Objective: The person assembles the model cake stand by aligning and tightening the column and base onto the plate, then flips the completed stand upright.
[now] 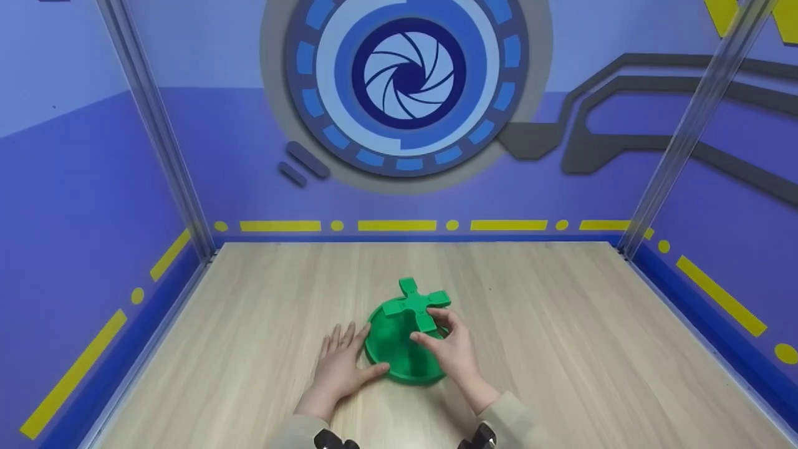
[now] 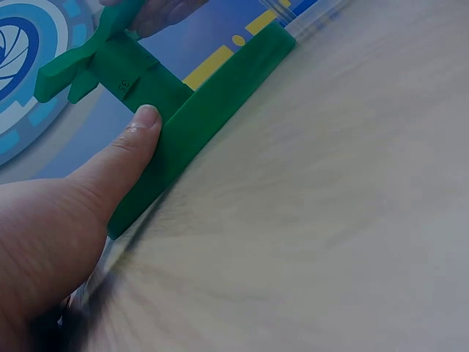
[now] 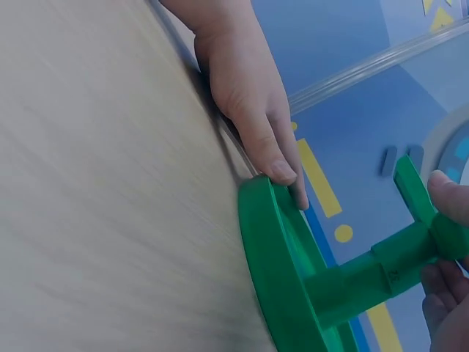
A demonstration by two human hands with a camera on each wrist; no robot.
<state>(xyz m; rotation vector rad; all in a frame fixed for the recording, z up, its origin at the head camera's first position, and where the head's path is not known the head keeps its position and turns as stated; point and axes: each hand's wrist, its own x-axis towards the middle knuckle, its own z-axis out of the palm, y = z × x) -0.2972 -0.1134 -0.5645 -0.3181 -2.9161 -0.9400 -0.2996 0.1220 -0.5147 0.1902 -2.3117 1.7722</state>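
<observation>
Black wrist gear [image 1: 484, 434] on beige sleeves [image 1: 514, 416], near side of green dish [image 1: 383, 349]. Round, plastic-looking, raised rim, flat on wood-grain tabletop [image 1: 280, 305]. Left of dish: left hand [image 1: 341, 369], fingers spread straight, touching rim. Over dish's right side: right hand [image 1: 457, 350], pinching one arm of green cross [image 1: 415, 304], blocking head view of right rim. Under cross, over dish: stepped green stem [image 3: 366, 282]; marking looks like 35. Beyond dish: blue panel [image 1: 237, 156], iris-like emblem [image 1: 408, 75], yellow dashes [image 1: 396, 226].
</observation>
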